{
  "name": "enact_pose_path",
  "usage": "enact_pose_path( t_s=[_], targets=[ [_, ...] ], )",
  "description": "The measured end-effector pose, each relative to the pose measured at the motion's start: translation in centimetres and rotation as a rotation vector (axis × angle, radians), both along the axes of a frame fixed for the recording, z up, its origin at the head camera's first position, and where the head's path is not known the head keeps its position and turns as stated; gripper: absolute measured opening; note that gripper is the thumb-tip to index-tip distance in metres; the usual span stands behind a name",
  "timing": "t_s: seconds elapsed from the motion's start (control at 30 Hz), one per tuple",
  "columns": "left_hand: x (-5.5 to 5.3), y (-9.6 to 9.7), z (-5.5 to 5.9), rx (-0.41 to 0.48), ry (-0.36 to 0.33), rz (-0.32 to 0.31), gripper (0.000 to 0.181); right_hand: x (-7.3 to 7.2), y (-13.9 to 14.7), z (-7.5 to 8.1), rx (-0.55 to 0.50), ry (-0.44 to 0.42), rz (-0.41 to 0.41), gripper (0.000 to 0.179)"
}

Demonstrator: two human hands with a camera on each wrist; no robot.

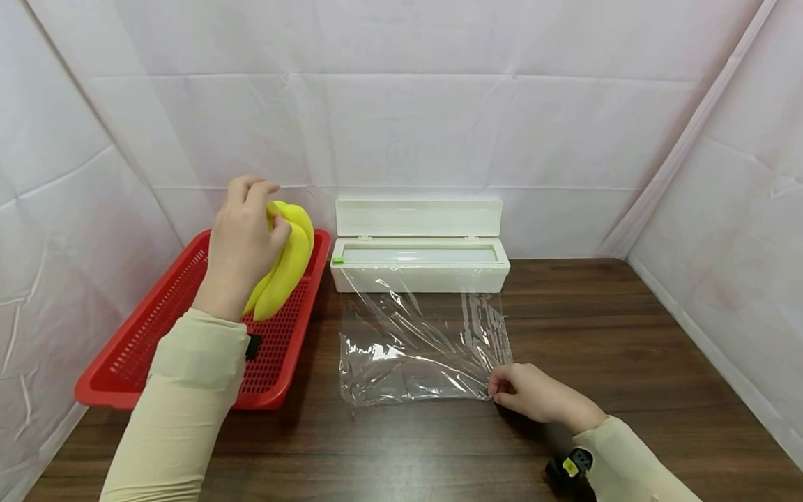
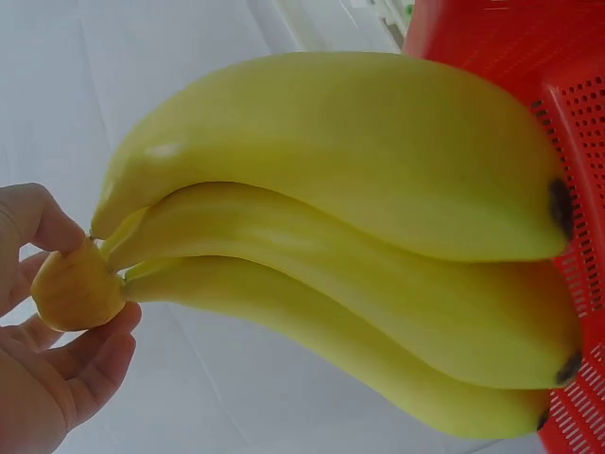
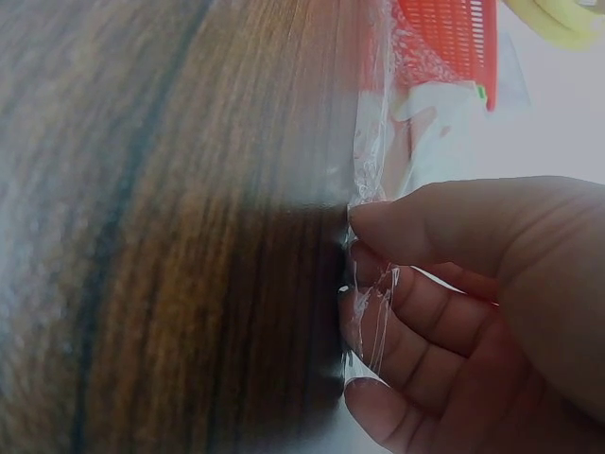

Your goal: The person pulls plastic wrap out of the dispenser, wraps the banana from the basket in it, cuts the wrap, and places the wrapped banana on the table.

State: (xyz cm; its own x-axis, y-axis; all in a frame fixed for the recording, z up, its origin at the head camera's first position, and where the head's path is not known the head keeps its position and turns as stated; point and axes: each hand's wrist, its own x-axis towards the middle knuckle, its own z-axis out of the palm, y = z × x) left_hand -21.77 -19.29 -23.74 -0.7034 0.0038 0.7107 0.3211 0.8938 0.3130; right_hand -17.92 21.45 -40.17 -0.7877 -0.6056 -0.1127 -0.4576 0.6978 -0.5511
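A bunch of yellow bananas hangs from my left hand, over the red basket. In the left wrist view the thumb and fingers grip the brown stem end, and three bananas spread away from it. My right hand pinches the near right corner of a sheet of clear plastic wrap. This sheet runs out of a white wrap dispenser box and stretches toward me over the table. The right wrist view shows thumb and fingers on the bunched film edge.
The red perforated basket stands at the left of the brown wooden table. The dispenser's lid is raised at the back, with a small green piece at its left end. White cloth hangs behind and at both sides.
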Motion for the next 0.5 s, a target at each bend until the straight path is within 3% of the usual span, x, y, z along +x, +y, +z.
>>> enact_pose_path(
  t_s=[0.5],
  targets=[
    [0.2, 1.3, 0.9, -0.027, 0.051, -0.035, 0.034, 0.0, 0.0, -0.3, -0.005, -0.004, 0.002, 0.011]
  ],
)
